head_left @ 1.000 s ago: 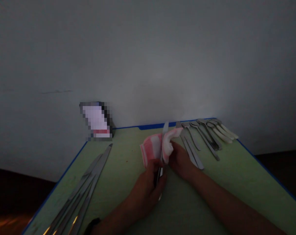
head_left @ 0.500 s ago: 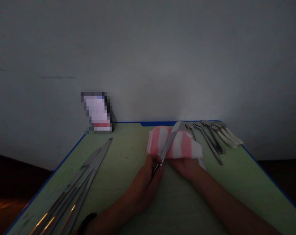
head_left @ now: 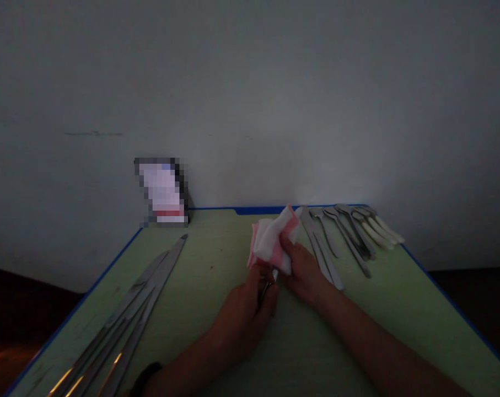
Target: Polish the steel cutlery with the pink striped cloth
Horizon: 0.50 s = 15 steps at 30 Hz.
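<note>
My left hand (head_left: pixel 243 314) is closed round the handle of a table knife (head_left: pixel 268 286), near the middle of the green table (head_left: pixel 216 286). Only a short piece of the knife shows; its blade is hidden inside a pink and white striped cloth (head_left: pixel 271 242). My right hand (head_left: pixel 305 270) grips that cloth, bunched round the blade, just right of my left hand.
Several long knives (head_left: pixel 125 325) lie in a row at the near left. A row of spoons and knives (head_left: pixel 344 231) lies at the far right. A blurred box (head_left: pixel 162 190) stands at the far left corner against the grey wall. The table has blue edges.
Half a second ago the cloth lay spread open under the bare blade. Now my right hand has bunched it round the blade, hiding it.
</note>
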### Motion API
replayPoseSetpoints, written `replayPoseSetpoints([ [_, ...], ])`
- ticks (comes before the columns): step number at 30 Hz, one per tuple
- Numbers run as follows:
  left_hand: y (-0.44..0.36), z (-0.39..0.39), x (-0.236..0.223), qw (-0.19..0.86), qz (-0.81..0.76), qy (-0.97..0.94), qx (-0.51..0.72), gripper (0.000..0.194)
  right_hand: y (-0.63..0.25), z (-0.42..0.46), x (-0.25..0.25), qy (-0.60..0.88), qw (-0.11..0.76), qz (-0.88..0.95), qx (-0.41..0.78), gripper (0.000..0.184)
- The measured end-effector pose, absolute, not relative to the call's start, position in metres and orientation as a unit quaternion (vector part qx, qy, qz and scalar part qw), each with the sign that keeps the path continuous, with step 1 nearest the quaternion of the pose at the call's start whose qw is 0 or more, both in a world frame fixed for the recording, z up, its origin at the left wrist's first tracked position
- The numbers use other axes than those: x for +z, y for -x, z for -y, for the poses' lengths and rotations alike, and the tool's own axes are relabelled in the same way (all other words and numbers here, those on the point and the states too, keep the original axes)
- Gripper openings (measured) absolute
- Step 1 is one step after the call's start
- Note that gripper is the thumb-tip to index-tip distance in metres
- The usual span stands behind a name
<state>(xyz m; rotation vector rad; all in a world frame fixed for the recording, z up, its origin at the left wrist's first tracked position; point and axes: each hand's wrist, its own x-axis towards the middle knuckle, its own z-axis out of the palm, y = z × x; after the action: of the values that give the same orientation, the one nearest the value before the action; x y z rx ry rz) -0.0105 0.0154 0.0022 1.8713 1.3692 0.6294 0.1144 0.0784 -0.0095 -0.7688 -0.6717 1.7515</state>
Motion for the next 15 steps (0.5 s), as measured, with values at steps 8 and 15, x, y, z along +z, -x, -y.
replayPoseSetpoints([
  [8, 0.013, -0.013, 0.013, 0.315, -0.484, -0.799, 0.167, 0.010, -0.113, -0.081, -0.012, 0.339, 0.585, 0.176, 0.715, 0.028],
  [15, 0.017, -0.006, 0.022, 0.322, -0.359, -0.867, 0.122, 0.022, -0.118, -0.099, -0.023, 0.330, 0.625, 0.171, 0.687, 0.040],
])
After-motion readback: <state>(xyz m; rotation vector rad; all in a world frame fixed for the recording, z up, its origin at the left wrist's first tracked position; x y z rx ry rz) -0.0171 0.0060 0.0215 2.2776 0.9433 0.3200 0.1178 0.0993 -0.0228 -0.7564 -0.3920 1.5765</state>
